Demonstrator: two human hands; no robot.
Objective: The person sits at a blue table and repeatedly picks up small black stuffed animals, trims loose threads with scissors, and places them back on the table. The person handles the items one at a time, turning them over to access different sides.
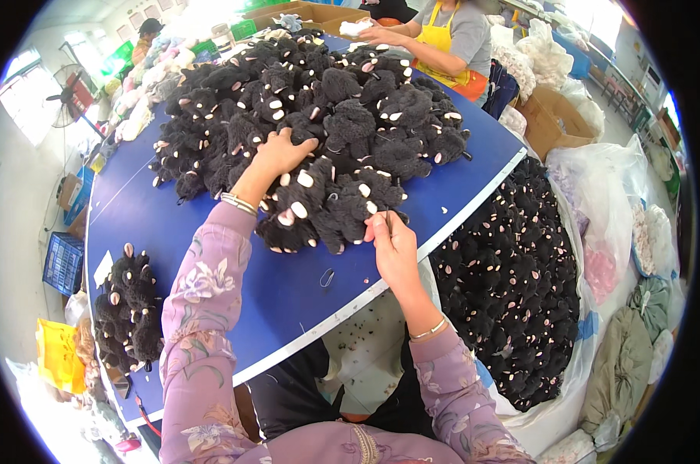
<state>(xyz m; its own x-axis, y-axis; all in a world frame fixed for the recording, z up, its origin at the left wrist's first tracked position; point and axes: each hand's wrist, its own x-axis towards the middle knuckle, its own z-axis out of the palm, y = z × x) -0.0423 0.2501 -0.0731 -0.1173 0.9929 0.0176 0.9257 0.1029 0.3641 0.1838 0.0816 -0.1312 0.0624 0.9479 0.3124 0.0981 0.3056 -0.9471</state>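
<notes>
A large heap of small black plush toys with white and pink bits covers much of the blue table. My left hand rests on the heap's near side, thumb spread away from the fingers, touching the dark plush. At the heap's near right edge, my right hand is closed in a pinch beside a black plush toy. What lies between its fingertips is too small to make out. A thin wire-like loop lies on the table between my forearms.
Black plush toys form a smaller group at the table's left edge. To the right, a big white bag holds many more. Across the table stands a person in a yellow apron. A cardboard box and a fan stand farther off.
</notes>
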